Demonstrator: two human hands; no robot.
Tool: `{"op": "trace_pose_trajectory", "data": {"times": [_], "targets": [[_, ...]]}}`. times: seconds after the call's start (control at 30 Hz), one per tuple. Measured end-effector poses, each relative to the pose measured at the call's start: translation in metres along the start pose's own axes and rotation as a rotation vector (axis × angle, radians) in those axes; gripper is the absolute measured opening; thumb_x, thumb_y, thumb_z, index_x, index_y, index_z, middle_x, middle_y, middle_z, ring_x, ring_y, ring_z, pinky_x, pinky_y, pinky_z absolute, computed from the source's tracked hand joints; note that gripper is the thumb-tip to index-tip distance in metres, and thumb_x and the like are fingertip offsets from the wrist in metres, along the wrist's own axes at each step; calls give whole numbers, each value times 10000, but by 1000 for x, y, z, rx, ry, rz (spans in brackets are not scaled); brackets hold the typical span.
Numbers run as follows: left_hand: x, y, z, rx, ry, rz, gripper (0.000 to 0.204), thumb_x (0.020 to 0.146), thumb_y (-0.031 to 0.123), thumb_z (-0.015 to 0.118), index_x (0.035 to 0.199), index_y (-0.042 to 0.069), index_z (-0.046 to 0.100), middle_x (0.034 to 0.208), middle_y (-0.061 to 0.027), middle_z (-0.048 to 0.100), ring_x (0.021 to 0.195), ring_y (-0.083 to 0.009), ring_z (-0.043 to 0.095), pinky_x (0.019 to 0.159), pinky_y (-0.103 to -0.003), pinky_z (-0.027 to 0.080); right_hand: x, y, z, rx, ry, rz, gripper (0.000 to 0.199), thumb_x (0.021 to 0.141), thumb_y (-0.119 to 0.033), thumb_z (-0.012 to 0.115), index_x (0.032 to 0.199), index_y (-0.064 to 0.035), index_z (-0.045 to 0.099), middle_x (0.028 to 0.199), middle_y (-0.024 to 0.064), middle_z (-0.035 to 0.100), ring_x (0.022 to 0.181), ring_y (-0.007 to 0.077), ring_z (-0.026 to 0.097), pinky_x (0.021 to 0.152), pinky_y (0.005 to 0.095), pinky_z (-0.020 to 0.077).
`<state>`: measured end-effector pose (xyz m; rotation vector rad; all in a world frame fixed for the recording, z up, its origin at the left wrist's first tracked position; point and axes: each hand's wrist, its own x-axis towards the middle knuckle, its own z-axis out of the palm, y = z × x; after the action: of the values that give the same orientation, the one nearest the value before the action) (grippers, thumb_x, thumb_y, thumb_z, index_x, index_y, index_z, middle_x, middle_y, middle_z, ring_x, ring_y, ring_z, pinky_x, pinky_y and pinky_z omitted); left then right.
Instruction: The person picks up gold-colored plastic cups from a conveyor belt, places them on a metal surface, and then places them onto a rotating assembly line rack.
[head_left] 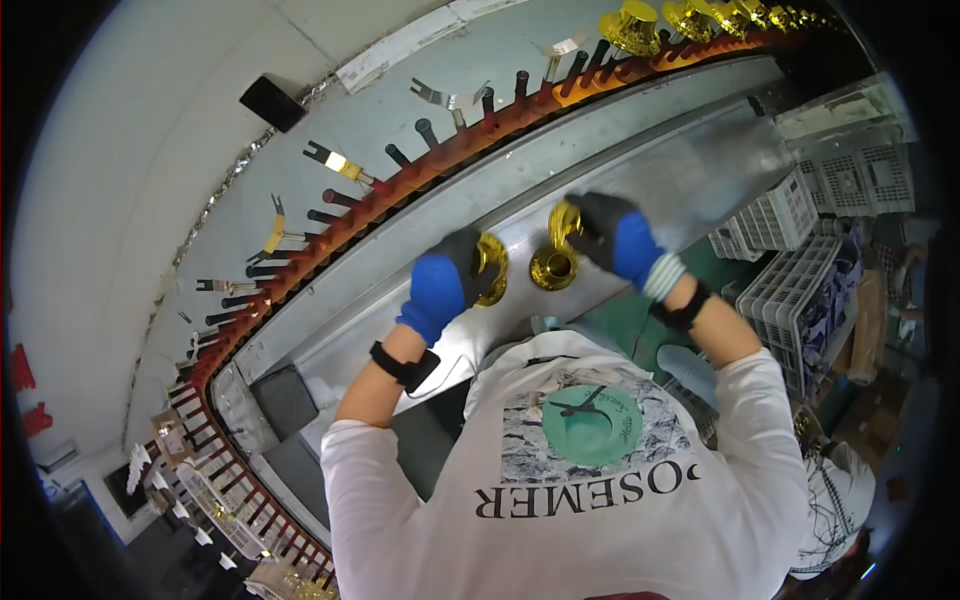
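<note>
Both of my hands wear black gloves with blue cuffs and reach over a metal bench (pixel 680 185). My left hand (pixel 450 278) is closed round a shiny gold flared cup (pixel 492 270), its round rim facing right. My right hand (pixel 608 232) grips a second gold flared cup (pixel 563 222) by its side, and the fingers are slightly blurred. Just below that one, another gold flared cup (pixel 552 270) stands on the bench with its round opening facing up. It sits between my hands, and whether the right-hand cup touches it I cannot tell.
Beyond the bench curves an orange-red conveyor line (pixel 400 183) with several dark upright spindles. Gold flared pieces (pixel 632 28) sit on it at the far right. White plastic crates (pixel 790 290) are stacked at the right, and another person (pixel 835 505) is at the lower right.
</note>
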<state>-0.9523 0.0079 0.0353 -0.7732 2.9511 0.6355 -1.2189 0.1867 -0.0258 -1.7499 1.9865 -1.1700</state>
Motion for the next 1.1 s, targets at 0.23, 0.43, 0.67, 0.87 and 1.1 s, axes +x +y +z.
{"op": "trace_pose_trajectory", "data": {"times": [0.23,0.43,0.67,0.87,1.1], "targets": [[-42,-32,103,249,-162,-260,616,850,453,803,1301,81,611,1163,-189,701,870,-401,740,740,-540,584,-54,13,136,-211,-395,222,535,841,-358,775,1303,-120,648,1103,164,716,970,384,721,819,503,586],[2,19,34,249,26,11,820,861,433,811,1494,10,509,1373,-280,635,912,-448,728,788,-510,600,-27,45,54,-183,8,50,749,885,-442,779,1494,-74,547,1448,233,615,1268,428,626,1074,516,508],[208,140,-86,338,361,299,695,920,432,767,1440,27,545,1340,-241,659,873,-420,739,701,-493,593,182,100,-139,-489,621,11,669,896,-421,807,1456,-113,606,1441,244,626,1279,443,633,1082,496,515],[294,113,-76,346,163,64,644,942,588,682,1376,114,642,1162,-227,752,990,-431,741,831,-520,586,211,153,-115,-376,405,136,544,989,-385,659,1444,-91,608,1366,218,638,1147,380,682,1026,444,541],[164,117,-115,148,345,298,537,905,456,809,1277,79,720,1031,-184,763,907,-362,753,779,-440,600,152,70,-120,-233,334,-150,401,892,-204,773,1273,-105,694,1169,185,716,1036,400,702,920,494,565]]}}
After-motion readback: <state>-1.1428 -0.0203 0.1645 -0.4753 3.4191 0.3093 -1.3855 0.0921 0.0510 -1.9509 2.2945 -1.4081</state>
